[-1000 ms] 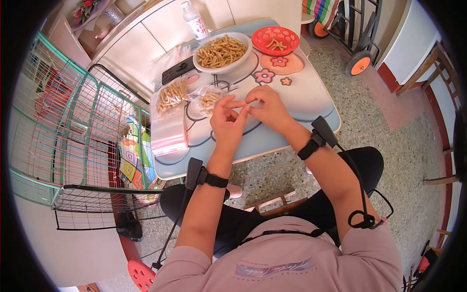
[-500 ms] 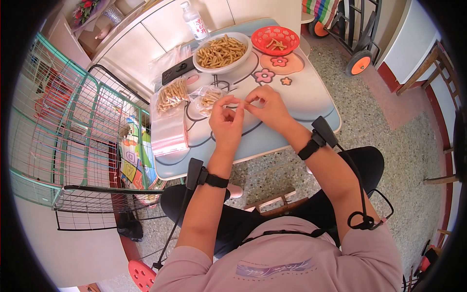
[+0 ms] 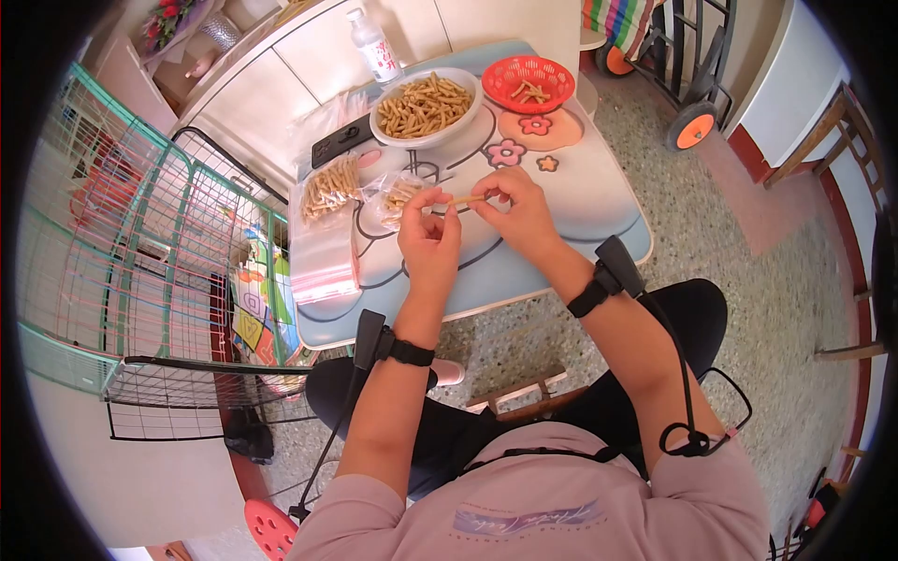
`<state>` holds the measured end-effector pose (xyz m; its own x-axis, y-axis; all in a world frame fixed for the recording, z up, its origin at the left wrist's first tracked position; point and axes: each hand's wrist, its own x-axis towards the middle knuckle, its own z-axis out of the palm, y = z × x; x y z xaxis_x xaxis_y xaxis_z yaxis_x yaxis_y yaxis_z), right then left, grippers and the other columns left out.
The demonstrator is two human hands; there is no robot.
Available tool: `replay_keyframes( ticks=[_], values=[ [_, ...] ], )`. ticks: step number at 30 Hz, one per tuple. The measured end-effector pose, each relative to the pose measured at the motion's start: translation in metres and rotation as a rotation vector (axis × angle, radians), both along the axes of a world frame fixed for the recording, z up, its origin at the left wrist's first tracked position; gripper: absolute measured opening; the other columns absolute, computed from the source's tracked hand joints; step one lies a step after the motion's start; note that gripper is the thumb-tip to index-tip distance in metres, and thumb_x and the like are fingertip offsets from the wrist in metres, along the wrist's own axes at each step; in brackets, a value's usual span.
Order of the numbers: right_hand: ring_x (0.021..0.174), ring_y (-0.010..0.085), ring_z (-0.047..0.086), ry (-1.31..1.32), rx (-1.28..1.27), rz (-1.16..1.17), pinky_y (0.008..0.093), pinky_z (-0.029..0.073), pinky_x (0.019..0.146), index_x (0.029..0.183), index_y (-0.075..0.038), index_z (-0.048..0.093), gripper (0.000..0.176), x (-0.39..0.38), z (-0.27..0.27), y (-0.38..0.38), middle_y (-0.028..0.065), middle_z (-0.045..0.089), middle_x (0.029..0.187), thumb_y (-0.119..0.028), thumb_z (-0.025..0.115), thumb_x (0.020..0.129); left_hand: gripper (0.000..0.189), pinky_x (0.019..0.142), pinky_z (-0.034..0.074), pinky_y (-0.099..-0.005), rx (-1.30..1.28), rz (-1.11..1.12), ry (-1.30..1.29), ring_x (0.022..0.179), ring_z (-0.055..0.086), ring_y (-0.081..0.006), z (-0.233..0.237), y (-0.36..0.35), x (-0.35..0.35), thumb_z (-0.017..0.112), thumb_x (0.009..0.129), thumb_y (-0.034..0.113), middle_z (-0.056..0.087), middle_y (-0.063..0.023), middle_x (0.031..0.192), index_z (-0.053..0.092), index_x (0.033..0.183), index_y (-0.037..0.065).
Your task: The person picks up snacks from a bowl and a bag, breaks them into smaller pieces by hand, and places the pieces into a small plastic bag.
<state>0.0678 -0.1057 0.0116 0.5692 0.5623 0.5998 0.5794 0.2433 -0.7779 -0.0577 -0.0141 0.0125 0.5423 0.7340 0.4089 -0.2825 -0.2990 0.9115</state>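
Note:
A short tan stick [image 3: 465,200] spans the gap between my two hands over the table. My right hand [image 3: 512,208] pinches its right end. My left hand [image 3: 430,227] has thumb and fingertips at its left end. Just left of my left hand lies a clear bag of tan sticks [image 3: 400,194], and a fuller bag [image 3: 330,188] is farther left. Behind my hands stands a white bowl [image 3: 426,140] heaped with such sticks. A red basket [image 3: 505,79] with several sticks is at the back right.
A stack of flat clear bags [image 3: 323,262] lies at the table's left edge. Behind are a black phone [image 3: 342,140] and a clear bottle [image 3: 377,49]. A wire cage [image 3: 168,252] stands left of the table [image 3: 599,210]. A wheeled cart [image 3: 697,93] is at the upper right.
My hands have moved slightly apart, and the stick between them now shows more clearly. The view has shifted a little.

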Motion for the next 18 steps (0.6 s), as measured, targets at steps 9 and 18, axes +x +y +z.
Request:
replay_keyframes(
  ticks=[9,18],
  values=[
    [0.079,0.0159,0.056,0.078,0.041,0.028,0.0293,0.046,0.067,0.093,-0.009,0.069,0.02,-0.0067,0.0078,-0.0014,0.001,0.064,0.086,-0.004,0.077,0.076,0.03,0.047,0.039,-0.0161,0.041,0.028,0.024,0.056,0.051,-0.0007,-0.0053,0.0051,-0.0003,0.065,0.088,-0.006,0.065,-0.003,0.105,0.054,0.115,0.003],
    [0.078,0.0154,0.057,0.149,0.105,0.076,0.0291,0.047,0.069,0.111,-0.007,0.064,0.039,-0.0053,0.0028,0.001,0.001,0.071,0.09,-0.003,0.076,0.075,0.031,0.047,0.038,-0.0175,0.206,0.087,0.176,0.055,0.05,-0.001,0.0008,-0.0026,0.0033,0.071,0.082,-0.005,0.067,-0.0024,0.099,0.064,0.11,0.003]
  ],
)
